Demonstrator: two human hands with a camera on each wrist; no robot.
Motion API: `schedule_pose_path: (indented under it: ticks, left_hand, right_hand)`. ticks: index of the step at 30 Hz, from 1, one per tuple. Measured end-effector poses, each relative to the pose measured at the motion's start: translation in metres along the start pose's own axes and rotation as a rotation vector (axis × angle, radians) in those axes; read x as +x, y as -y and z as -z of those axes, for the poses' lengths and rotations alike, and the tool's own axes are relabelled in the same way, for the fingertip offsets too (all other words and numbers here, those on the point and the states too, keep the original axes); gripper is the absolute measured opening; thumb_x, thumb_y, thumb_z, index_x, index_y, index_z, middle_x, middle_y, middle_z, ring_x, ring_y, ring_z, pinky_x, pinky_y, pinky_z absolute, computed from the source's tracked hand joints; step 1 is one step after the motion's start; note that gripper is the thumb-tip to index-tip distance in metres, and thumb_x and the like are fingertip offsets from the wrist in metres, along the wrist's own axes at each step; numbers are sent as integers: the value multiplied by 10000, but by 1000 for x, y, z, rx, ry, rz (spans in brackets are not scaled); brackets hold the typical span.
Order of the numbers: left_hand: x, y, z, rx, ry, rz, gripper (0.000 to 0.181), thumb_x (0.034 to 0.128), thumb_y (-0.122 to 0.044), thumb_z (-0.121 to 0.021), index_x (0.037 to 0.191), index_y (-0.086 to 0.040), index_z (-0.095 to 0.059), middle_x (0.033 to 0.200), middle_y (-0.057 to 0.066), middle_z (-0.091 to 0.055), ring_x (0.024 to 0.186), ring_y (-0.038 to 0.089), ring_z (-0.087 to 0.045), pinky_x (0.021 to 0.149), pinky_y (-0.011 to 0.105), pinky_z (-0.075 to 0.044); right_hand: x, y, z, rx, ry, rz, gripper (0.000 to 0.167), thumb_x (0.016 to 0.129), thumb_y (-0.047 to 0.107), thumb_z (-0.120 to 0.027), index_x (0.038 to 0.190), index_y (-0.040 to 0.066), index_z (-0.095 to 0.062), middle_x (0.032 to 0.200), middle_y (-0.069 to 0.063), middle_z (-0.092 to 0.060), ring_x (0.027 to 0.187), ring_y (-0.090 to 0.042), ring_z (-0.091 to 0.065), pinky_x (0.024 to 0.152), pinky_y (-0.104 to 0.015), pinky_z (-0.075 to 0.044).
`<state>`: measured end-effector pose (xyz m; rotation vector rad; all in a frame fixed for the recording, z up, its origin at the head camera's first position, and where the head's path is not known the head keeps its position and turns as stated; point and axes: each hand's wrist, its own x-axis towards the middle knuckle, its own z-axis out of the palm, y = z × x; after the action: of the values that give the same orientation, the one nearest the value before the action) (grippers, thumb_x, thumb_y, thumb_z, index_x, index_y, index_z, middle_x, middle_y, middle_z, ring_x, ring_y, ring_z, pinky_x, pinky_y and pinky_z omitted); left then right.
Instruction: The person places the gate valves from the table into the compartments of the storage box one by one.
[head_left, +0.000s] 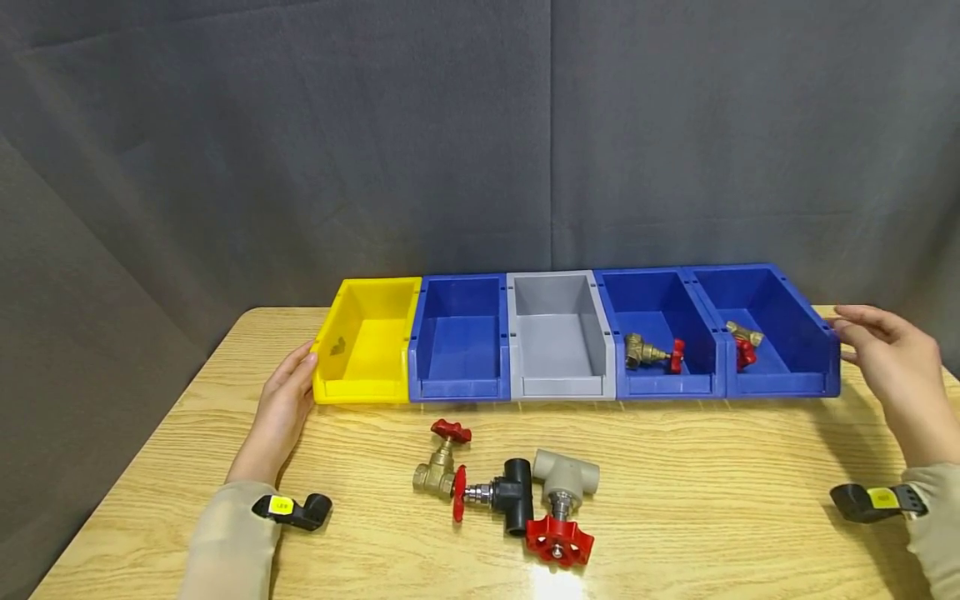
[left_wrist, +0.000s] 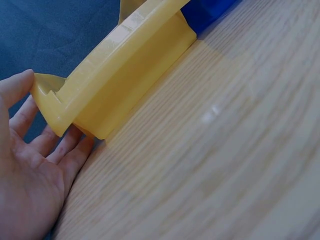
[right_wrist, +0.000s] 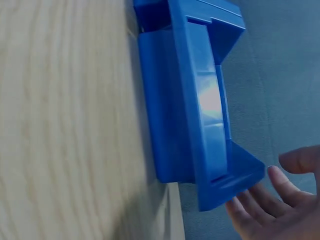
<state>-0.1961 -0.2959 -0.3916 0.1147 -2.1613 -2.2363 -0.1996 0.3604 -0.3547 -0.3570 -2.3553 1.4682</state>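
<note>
My left hand (head_left: 276,414) is at the left end of a row of joined bins, against the side of the yellow bin (head_left: 367,390). In the left wrist view, the thumb of this hand (left_wrist: 32,172) touches the bin's corner, and its extended fingers lie along and below the yellow side (left_wrist: 125,85). At the opposite end, my right hand (head_left: 900,362) has its fingertips at the outer side of the rightmost blue bin (head_left: 783,384). The right wrist view shows loosely extended fingers of that hand (right_wrist: 285,210) touching the blue bin (right_wrist: 167,110), thumb apart from it.
Between the ends stand a blue bin (head_left: 460,389), a grey bin (head_left: 562,387) and another blue bin (head_left: 667,384). The two right blue bins hold brass valves (head_left: 637,352) (head_left: 744,335). In front lie a brass valve (head_left: 435,475), a black valve (head_left: 515,496) and a beige valve (head_left: 564,477).
</note>
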Motion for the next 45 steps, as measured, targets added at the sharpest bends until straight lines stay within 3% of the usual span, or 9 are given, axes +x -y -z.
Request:
schedule_pose_path:
  ticks: [8,22,25,31,33,34,37,40,45]
  left_hand:
    - [0,1,0,20,0,-3,676,1037,-424,-475,1571,-82,-242,1571,98,-289,1408,171,-338,1137,257,-295]
    - [-1,-2,-3,-53,-9,-8,641,1041,-359,-497,1565,-78,-260,1530,50,-337,1371,141,-382,1077,207,-356]
    - [-1,-4,-5,-83,-61,-19,589,1038,-312,-517,1538,-74,-320,1449,3,-411,1293,101,-447,1018,178,-398]
    - [-2,-9,-11,-139,-324,-105,409,1007,-196,-590,1388,-65,-526,1234,-34,-584,1127,97,-558,909,185,-471]
    - [-3,-11,-11,-152,-376,-141,364,1007,-192,-591,1342,-54,-561,1181,-26,-619,1086,120,-581,890,200,-483]
    - [-4,-12,-12,-154,-388,-158,344,1008,-203,-589,1318,-54,-575,1157,-27,-627,1066,129,-589,881,202,-486]
    - [-4,-16,-15,-150,-406,-228,314,1014,-213,-581,1260,-19,-597,1096,-22,-647,1022,155,-607,851,214,-488]
    - [-4,-21,-20,-139,-409,-318,257,1011,-194,-586,1177,-3,-629,1044,-10,-660,981,170,-619,825,219,-500]
    - [-4,-30,-27,-138,-414,-463,153,993,-113,-601,1054,7,-672,960,9,-681,891,178,-636,781,227,-524]
  right_hand:
    - [7,-14,-1,-29,113,-31,98,999,287,-553,1069,326,-611,794,407,-519,740,171,-501,624,-78,-414]
    - [27,-48,1,-130,118,-114,738,947,562,-544,1425,4,-479,1044,137,-574,778,126,-480,676,-155,-459]
    - [22,-40,1,-148,110,-107,718,964,523,-540,1424,-25,-474,942,215,-543,743,142,-472,654,-146,-440]
    - [0,-6,-4,-217,121,-90,677,1023,394,-458,1448,-125,-373,1162,-154,-615,808,121,-405,922,-320,-447]
    - [-2,-2,-5,-233,120,-96,671,1028,388,-443,1447,-130,-370,1181,-192,-589,803,120,-395,928,-355,-437]
    - [-3,-1,-5,-238,119,-101,668,1030,388,-433,1449,-128,-367,1265,-280,-530,809,116,-389,942,-393,-430]
    - [-1,-4,-5,-262,113,-103,677,1030,410,-426,1441,-126,-382,1223,-256,-579,800,87,-436,851,-340,-453]
    - [1,-6,-6,-266,117,-102,690,1034,421,-405,1447,-130,-365,1317,-335,-525,925,-162,-596,893,-419,-477]
    - [1,-3,-8,-269,119,-106,685,1041,411,-387,1458,-131,-341,1353,-367,-481,1108,-418,-541,941,-489,-469]
